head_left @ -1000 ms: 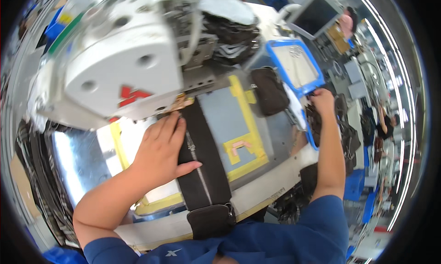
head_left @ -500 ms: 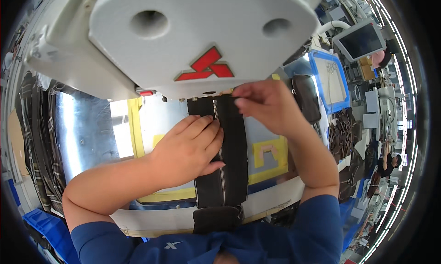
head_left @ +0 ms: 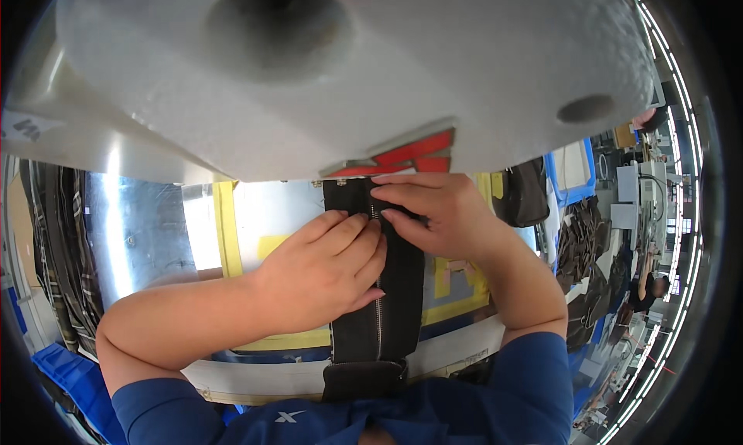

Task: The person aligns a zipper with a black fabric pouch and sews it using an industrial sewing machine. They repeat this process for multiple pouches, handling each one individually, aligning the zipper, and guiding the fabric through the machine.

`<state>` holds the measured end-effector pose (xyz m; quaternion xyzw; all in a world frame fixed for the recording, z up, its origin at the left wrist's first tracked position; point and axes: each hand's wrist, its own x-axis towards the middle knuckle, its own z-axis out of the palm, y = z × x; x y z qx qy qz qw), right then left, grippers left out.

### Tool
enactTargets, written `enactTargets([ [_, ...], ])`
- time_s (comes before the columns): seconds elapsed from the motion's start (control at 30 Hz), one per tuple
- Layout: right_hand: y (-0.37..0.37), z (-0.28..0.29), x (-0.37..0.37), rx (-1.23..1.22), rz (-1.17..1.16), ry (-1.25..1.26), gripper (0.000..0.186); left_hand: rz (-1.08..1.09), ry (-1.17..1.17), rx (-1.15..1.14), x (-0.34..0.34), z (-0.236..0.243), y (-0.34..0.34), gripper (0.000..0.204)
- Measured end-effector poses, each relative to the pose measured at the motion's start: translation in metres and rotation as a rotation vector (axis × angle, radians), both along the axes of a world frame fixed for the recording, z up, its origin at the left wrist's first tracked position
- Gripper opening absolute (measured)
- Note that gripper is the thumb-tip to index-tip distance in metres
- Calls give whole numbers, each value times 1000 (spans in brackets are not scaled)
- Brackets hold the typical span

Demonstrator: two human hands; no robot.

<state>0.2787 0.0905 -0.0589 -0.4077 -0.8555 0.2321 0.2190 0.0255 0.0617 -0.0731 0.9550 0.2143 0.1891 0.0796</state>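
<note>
Left hand (head_left: 321, 271) lies palm-down, fingers together, on black zippered strip (head_left: 402, 306), presumably keeping it flat where it runs behind white machine head (head_left: 464, 66), while right hand (head_left: 437, 213) curls over strip's farther part, can't tell if pinching.

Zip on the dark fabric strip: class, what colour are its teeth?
The zip teeth are silver, best seen in the head view.

A red, angular emblem (head_left: 422, 152) with silvery edging stands on the pale machine head (head_left: 433, 73) — a light, crossed-stroke logo (head_left: 290, 417) on the blue shirt (head_left: 472, 414). Dark marks on a whitish label (head_left: 45, 123) at far left — illegible.
</note>
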Motion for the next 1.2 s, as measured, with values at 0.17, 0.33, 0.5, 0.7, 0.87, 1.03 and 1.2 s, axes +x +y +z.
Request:
enactTargets([
  [0.17,-1,-5,-2,124,23,-23,26,4,-18,0,0,-2,0,57],
  [0.33,-2,-5,-6,149,-3,-53,26,8,-26,-3,0,-3,-1,57],
  [0.5,-2,-2,-7,138,4,-87,25,0,-38,-22,-1,-3,0,57],
  [0.7,0,-1,-7,156,34,-119,25,94,-82,-60,-2,0,3,62],
  [0.87,-3,-8,-7,217,38,-107,25,162,-23,-89,-5,2,15,70],
  [1.03,-3,-14,-6,268,42,-78,20,153,107,-92,-3,7,16,72],
  [1.2,-3,-11,3,208,87,-165,20,159,164,-54,-2,10,17,72],
])
